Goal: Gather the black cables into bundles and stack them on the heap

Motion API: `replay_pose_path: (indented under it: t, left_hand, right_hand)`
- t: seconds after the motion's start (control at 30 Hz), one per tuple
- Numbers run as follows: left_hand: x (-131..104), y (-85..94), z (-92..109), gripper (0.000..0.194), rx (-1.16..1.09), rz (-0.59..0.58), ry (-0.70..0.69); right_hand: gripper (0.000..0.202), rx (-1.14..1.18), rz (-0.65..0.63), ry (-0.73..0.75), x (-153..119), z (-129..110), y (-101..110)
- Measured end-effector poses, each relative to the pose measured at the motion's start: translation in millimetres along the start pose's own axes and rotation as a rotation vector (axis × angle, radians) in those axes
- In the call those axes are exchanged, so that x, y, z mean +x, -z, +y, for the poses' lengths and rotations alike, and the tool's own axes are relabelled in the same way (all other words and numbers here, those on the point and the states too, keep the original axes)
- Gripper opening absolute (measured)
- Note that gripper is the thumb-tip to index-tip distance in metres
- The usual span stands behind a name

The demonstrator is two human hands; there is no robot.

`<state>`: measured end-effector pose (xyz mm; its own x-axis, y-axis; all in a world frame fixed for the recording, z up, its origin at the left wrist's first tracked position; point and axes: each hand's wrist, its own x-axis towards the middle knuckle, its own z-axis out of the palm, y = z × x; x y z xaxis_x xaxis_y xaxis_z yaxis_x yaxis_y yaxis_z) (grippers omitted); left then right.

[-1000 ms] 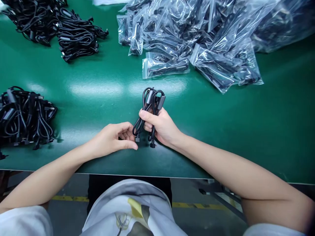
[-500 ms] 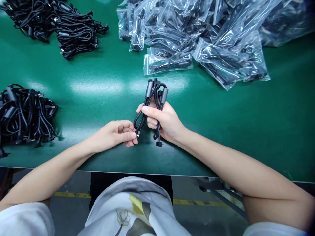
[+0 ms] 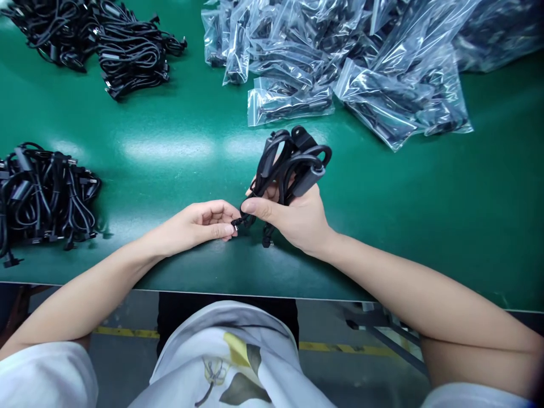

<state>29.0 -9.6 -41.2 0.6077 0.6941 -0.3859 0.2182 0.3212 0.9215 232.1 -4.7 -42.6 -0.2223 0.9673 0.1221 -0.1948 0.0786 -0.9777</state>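
Coiled black cables with grey cylindrical sleeves are gripped in my right hand, its thumb pressed across the coils. Their looped ends stick up beyond the fingers, and a small plug dangles below the palm. To the left of it, my left hand pinches a small black plug with a metal tip between thumb and fingers, at the lower end of one of these cables. Both hands are raised a little over the green table. Some right-hand fingers are hidden behind the cables.
A pile of loose coiled cables lies at the left. More bundled black cables rest at the back left. Clear zip bags with cables inside are heaped at the back right. The table's front edge runs close to my body.
My right hand has turned and shifted slightly right, so the cable loops now lean to the right and look larger. My left hand has moved up a little, still pinching the plug.
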Motion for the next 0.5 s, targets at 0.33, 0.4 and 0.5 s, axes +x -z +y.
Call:
replay_pose_path:
  t: [0.33,0.4,0.5]
  left_hand:
    - [2.5,-1.9,5.5,0.021,0.068,0.033,0.003]
    - [3.4,-2.4,5.2,0.023,0.063,0.039,0.012]
    - [3.7,-8.2,3.8,0.023,0.12,0.011,-0.001]
  right_hand:
    - [0.041,0.024,0.022,-0.134,1.3,3.7,0.9]
    - [0.037,0.047,0.022,-0.172,1.6,4.2,1.4]
    - [0.024,0.136,0.036,-0.25,3.5,5.5,3.5]
